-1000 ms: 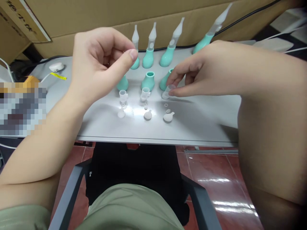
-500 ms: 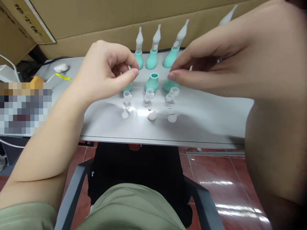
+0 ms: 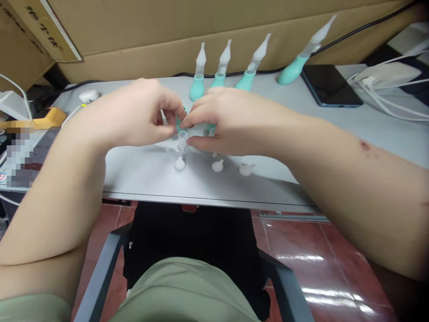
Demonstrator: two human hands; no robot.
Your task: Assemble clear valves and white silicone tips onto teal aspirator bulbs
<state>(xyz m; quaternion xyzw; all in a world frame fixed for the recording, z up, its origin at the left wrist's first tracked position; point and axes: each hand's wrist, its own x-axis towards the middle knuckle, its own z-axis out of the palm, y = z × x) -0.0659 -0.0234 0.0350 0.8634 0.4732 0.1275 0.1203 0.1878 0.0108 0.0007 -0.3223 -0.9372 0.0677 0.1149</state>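
My left hand [image 3: 134, 117] and my right hand [image 3: 231, 121] meet over the middle of the grey table [image 3: 144, 174]. My right thumb and forefinger pinch a small clear plastic cup [image 3: 182, 135] that stands on the table. The fingers of my left hand are curled in a pinch just left of that cup, beside a teal bulb [image 3: 178, 120] that is mostly hidden; what they hold is hidden. Three small white caps [image 3: 180, 164] [image 3: 217, 166] [image 3: 247, 169] lie in a row just in front of my hands.
Several assembled teal bulbs with clear pointed tips [image 3: 198, 76] stand along the back, one [image 3: 303, 53] leaning at the right. A dark phone [image 3: 330, 87] and white cables [image 3: 385, 96] lie at the right. Cardboard boxes [image 3: 167, 31] stand behind. A yellow object [image 3: 47, 118] lies at the left.
My right hand dropped from above the right-hand parts and moved left to the clear cup on the left. My left hand came down to meet it. The view tilted slightly.
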